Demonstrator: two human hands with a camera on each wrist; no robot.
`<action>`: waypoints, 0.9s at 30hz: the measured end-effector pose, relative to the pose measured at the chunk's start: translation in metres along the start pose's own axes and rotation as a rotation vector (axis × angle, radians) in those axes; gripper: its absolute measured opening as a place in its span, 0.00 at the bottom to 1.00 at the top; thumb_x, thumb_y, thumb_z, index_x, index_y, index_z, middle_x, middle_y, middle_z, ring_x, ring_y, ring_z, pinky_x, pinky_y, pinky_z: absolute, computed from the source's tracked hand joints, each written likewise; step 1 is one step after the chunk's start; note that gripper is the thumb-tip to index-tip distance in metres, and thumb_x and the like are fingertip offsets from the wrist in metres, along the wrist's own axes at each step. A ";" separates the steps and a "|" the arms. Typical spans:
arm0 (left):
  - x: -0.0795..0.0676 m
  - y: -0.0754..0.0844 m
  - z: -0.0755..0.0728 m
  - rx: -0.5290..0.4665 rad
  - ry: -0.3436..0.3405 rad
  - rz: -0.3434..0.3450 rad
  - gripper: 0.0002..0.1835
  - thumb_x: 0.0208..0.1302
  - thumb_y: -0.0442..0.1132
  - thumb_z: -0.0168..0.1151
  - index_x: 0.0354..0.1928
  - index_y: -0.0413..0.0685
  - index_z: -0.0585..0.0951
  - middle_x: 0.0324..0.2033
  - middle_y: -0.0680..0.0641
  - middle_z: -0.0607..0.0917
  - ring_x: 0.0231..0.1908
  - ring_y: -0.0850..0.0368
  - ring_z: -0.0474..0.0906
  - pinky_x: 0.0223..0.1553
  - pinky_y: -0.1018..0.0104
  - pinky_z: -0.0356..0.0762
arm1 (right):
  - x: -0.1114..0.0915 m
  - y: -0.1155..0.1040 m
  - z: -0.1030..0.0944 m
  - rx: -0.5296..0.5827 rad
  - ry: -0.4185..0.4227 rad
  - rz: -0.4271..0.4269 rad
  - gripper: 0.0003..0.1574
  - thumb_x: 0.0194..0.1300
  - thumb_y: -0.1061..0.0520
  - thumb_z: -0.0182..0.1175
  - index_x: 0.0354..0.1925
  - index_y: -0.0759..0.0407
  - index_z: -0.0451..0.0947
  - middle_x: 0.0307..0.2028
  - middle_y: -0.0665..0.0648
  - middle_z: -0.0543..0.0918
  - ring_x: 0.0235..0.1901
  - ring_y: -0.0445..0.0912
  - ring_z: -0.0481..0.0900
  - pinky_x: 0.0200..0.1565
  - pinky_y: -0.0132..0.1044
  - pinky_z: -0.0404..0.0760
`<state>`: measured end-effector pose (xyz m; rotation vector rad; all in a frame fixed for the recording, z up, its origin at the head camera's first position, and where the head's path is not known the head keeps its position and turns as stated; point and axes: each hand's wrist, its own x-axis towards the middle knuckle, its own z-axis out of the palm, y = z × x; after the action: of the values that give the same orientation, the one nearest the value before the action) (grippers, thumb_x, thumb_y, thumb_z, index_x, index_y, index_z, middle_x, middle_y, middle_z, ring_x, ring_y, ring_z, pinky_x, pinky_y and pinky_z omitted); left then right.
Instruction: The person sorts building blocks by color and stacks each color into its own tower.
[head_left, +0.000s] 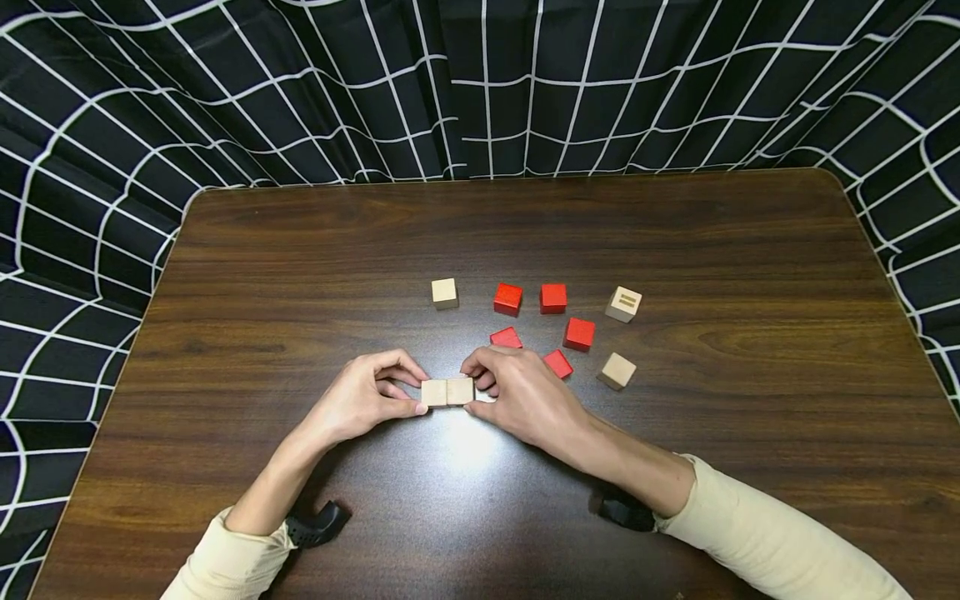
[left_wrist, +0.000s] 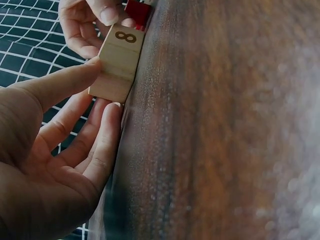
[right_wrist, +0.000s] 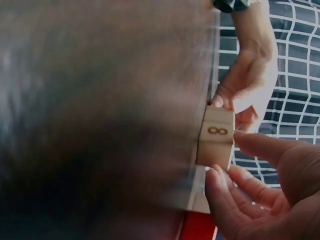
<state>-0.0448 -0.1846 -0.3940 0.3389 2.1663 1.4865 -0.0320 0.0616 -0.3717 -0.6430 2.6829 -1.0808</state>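
Two pale wooden blocks stand side by side, touching, on the table. My left hand grips the left block between thumb and fingers at its outer end. From the other side, my right hand pinches the right block with thumb and fingertips. The side of the right block toward me bears a dark figure 8, also visible in the left wrist view. Partly hidden behind my right hand are a pale piece, a red block and another red block.
Beyond my hands sit a plain wooden block, three red blocks, one of them the nearer red block, and a wooden block with two dark bars. Another plain wooden block lies at right. A black grid-lined cloth hangs behind the table.
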 end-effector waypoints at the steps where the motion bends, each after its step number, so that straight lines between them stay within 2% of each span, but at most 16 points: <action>1: 0.000 0.000 0.000 0.001 -0.001 -0.002 0.16 0.50 0.27 0.76 0.41 0.43 0.82 0.38 0.43 0.87 0.31 0.52 0.86 0.33 0.66 0.85 | 0.000 -0.001 -0.001 -0.005 0.007 -0.007 0.22 0.49 0.60 0.78 0.44 0.57 0.83 0.37 0.49 0.86 0.35 0.39 0.83 0.37 0.28 0.82; 11: 0.000 0.002 0.000 0.010 0.001 -0.009 0.16 0.50 0.28 0.76 0.41 0.44 0.83 0.38 0.43 0.87 0.29 0.53 0.85 0.31 0.68 0.84 | 0.000 -0.002 -0.014 0.043 0.036 0.025 0.21 0.50 0.59 0.78 0.44 0.58 0.84 0.37 0.51 0.87 0.34 0.41 0.85 0.37 0.30 0.83; 19: 0.000 0.000 0.000 -0.001 -0.004 -0.010 0.16 0.51 0.28 0.76 0.41 0.43 0.82 0.38 0.43 0.87 0.29 0.53 0.85 0.30 0.68 0.83 | -0.001 0.002 -0.026 0.095 0.064 0.003 0.21 0.50 0.59 0.78 0.43 0.60 0.84 0.39 0.53 0.87 0.35 0.44 0.85 0.40 0.37 0.86; 27: 0.000 0.001 0.000 0.004 -0.009 -0.014 0.16 0.51 0.27 0.76 0.41 0.44 0.82 0.38 0.43 0.86 0.29 0.53 0.85 0.30 0.68 0.83 | -0.004 0.004 -0.040 0.132 0.098 0.050 0.22 0.50 0.57 0.78 0.44 0.56 0.84 0.38 0.51 0.86 0.36 0.44 0.84 0.41 0.36 0.85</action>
<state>-0.0454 -0.1844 -0.3932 0.3304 2.1610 1.4705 -0.0425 0.0906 -0.3462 -0.5093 2.6642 -1.2948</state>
